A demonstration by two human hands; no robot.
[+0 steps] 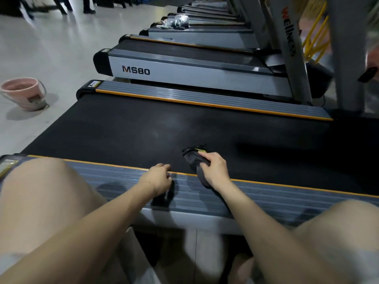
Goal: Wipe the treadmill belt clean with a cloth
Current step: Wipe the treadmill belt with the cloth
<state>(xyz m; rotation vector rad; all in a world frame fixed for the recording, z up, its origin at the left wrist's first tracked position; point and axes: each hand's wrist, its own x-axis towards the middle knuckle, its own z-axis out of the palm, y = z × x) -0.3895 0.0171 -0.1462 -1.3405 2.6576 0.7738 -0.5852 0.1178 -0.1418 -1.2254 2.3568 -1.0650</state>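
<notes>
While its fingers curl round a dark grey cloth (196, 163), the right hand (213, 170) presses it onto the near edge of the black treadmill belt (143, 130); the left hand (158, 178), loosely curled and holding nothing, rests on the ribbed side rail (266, 198), both forearms stretched forward.

1. Treadmill belt (127, 128): plain black
2. Cloth (193, 160): dark grey with a small yellow patch
3. Near side rail (256, 196): grey, ribbed with dark lines, edged orange
4. Bucket (24, 93): pink
5. Floor (51, 50): pale grey
</notes>
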